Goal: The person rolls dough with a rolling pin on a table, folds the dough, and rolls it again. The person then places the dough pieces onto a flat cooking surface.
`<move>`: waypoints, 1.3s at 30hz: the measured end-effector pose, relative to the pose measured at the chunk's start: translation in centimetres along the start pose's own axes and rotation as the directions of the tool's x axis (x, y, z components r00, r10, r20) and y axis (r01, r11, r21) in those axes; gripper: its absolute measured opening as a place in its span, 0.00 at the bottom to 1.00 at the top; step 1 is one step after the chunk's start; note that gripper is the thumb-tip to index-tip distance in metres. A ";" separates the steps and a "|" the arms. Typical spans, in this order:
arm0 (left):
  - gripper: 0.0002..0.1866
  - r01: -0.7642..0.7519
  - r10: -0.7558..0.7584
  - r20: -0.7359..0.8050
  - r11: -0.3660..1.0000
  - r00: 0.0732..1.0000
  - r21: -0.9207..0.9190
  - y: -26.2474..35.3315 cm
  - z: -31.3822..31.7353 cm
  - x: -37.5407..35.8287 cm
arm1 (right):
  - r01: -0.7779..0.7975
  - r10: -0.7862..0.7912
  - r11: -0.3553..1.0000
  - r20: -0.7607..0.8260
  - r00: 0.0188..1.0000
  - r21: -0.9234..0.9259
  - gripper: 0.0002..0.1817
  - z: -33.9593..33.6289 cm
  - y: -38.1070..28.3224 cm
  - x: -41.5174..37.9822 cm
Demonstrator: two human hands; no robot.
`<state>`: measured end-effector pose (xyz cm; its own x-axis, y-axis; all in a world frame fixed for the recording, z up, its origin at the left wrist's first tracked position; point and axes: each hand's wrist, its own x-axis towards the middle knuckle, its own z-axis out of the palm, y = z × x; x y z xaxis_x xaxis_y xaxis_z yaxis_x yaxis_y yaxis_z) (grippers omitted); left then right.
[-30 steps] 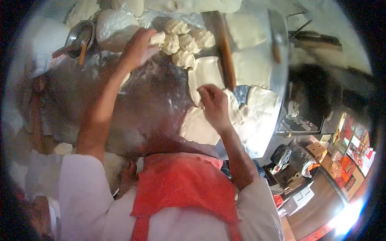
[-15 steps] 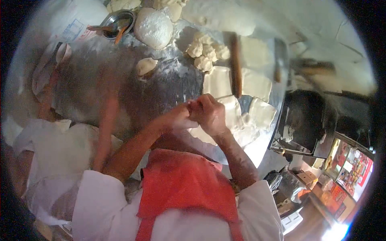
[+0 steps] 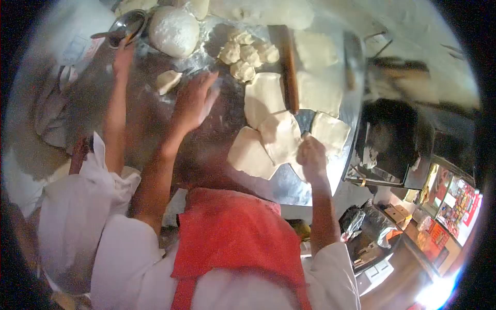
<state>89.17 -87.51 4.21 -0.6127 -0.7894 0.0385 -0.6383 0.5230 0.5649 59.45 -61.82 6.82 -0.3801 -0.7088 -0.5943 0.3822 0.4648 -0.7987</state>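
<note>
My left hand is held over the dark part of the worktop, its fingers stretched out and holding nothing. Just left of it lies a small dough piece. My right hand is closed, knuckles up, against the lower right group of dough sheets. Whatever its fingers have hold of is hidden. Beside it are a pale dough sheet, another dough sheet and a third dough sheet. A wooden rolling pin lies farther up among the sheets.
Several lumps of soft dough sit left of the rolling pin. A large floured dough ball rests at the back. At left, a co-worker's hand reaches to a metal bowl. The metal worktop ends near my apron.
My hands were together over the worktop and have parted, the left going up and left, the right going right onto the dough. The co-worker's arm has moved to the bowl. The view has shifted slightly.
</note>
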 end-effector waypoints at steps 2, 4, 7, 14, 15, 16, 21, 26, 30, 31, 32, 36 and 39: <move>0.33 0.178 -0.202 -0.052 0.940 0.978 -0.291 1.4 0.7 5.6 | -0.097 0.087 0.987 0.083 0.993 0.125 0.12 2.3 0.7 -0.7; 0.32 0.197 -0.207 -0.257 0.978 0.944 -0.066 -1.0 4.6 10.7 | -0.115 0.092 0.986 0.179 0.980 0.120 0.07 4.5 0.7 -0.7; 0.32 0.223 -0.223 -0.007 0.975 0.975 0.008 -2.8 6.9 13.6 | -0.079 0.078 0.997 0.226 0.971 -0.003 0.08 6.9 -0.9 -0.4; 0.20 0.044 -0.282 -0.457 0.885 0.844 -0.463 2.7 6.0 7.6 | 0.179 -0.139 0.910 0.131 0.982 -0.375 0.14 7.3 -1.1 2.9; 0.20 0.083 -0.330 -0.413 0.854 0.849 -0.513 4.3 4.6 6.0 | 0.180 -0.152 0.923 0.109 0.982 -0.339 0.15 7.1 -0.6 3.4; 0.20 0.089 -0.375 -0.285 0.727 0.882 -0.681 5.2 4.5 4.4 | 0.209 -0.194 0.901 0.076 0.978 -0.381 0.16 7.4 -1.3 3.5; 0.20 0.257 -0.028 0.287 0.534 0.957 -0.805 11.7 1.9 -3.3 | 0.338 -0.344 0.886 0.038 0.938 -0.317 0.18 9.3 -3.4 1.6; 0.22 0.259 0.134 0.366 0.492 0.921 -0.831 15.1 2.6 -6.6 | 0.487 -0.436 0.777 0.217 0.873 -0.399 0.20 8.4 -2.7 -2.5; 0.25 0.388 0.165 0.506 0.461 0.847 -0.798 14.9 2.7 -8.9 | 0.464 -0.424 0.761 0.193 0.885 -0.455 0.16 7.4 -1.8 -5.5; 0.25 0.399 0.174 0.527 0.471 0.832 -0.787 15.2 2.9 -9.6 | 0.479 -0.460 0.684 0.185 0.869 -0.550 0.13 7.1 -1.8 -6.0; 0.26 0.399 0.185 0.540 0.492 0.821 -0.774 15.6 3.1 -10.1 | 0.490 -0.467 0.680 0.193 0.863 -0.546 0.13 7.0 -1.7 -6.5; 0.18 0.135 0.325 0.426 0.640 0.844 -0.756 19.0 2.8 -10.2 | 0.648 -0.693 0.318 0.297 0.657 -0.692 0.10 5.6 -2.3 -8.0; 0.20 0.056 0.316 0.533 0.820 0.785 -0.570 19.1 3.2 -9.5 | 0.667 -0.753 0.131 0.364 0.548 -0.734 0.11 3.8 -2.4 -7.4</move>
<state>81.34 -69.04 12.01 -0.9312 -0.2826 -0.2302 -0.2922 0.2012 0.9349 64.53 -59.69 13.45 -0.1898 -0.9315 0.3102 -0.8213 -0.0225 -0.5701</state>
